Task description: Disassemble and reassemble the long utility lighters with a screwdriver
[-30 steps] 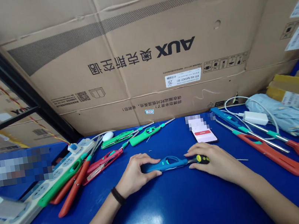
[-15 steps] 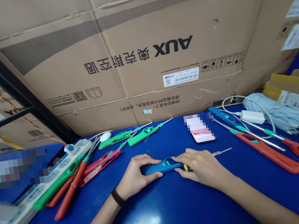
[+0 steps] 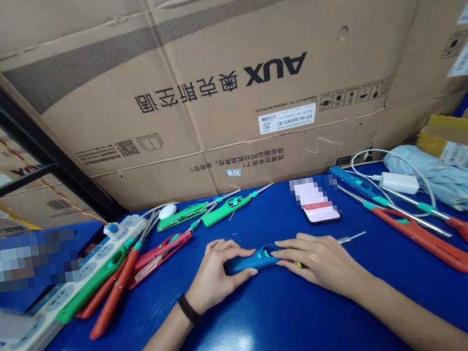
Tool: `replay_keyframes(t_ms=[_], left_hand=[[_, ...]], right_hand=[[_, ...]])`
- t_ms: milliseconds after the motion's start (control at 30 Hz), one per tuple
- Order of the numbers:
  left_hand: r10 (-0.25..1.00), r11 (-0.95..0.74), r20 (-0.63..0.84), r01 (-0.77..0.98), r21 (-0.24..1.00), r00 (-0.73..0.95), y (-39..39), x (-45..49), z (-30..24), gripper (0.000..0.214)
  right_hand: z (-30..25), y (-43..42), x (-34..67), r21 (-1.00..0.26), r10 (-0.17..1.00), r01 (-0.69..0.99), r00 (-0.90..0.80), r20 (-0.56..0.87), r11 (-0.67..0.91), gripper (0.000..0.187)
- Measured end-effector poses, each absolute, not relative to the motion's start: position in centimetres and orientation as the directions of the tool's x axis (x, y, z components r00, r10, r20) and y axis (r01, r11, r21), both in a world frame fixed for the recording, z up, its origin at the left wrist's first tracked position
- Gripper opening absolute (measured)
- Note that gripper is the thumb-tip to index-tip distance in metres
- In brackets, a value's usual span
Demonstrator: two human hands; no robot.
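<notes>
A blue long-reach lighter body [image 3: 255, 259] lies crosswise just above the table, with teal parts in its opening. My left hand [image 3: 217, 269] grips its left end between thumb and fingers. At the right end, the fingers of my right hand [image 3: 312, 257] press on the lighter. Tucked in that same palm is a screwdriver [image 3: 352, 237]; its metal shaft sticks out to the right, and a bit of yellow handle shows below the fingers. Most of the handle is hidden.
Green and red lighters [image 3: 224, 212] lie behind on the blue table [image 3: 284, 332], others at left by a power strip [image 3: 62, 295]. A phone [image 3: 320, 206], red lighters [image 3: 428, 237], a charger [image 3: 398, 182] and a folded umbrella [image 3: 441, 179] are at right. A large carton [image 3: 205, 39] stands behind.
My right fingers have shifted slightly on the lighter, and less of the screwdriver's yellow handle shows. The whole view has moved a little; both hands keep their hold.
</notes>
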State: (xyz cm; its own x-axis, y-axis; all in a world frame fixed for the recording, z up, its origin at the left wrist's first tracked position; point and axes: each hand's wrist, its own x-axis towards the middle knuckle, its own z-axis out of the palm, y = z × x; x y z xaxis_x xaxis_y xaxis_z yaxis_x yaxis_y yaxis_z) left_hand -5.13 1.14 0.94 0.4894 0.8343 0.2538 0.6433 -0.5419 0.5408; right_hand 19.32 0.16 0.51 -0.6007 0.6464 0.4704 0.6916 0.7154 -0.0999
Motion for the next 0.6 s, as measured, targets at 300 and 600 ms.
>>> replay_keyframes(t_ms=[300, 600], left_hand=[[0.744, -0.615, 0.211, 0.526, 0.587, 0.634, 1.4, -6.1, 1.7, 0.039], [0.750, -0.515, 0.166, 0.407, 0.754, 0.640, 1.1, -5.9, 1.5, 0.037]], right_hand=[[0.5, 0.2, 19.5, -0.243, 0.724, 0.702, -0.545, 0.422, 0.670, 0.018], [-0.2, 0.2, 19.3, -0.256, 0.696, 0.669, -0.550, 0.461, 0.698, 0.023]])
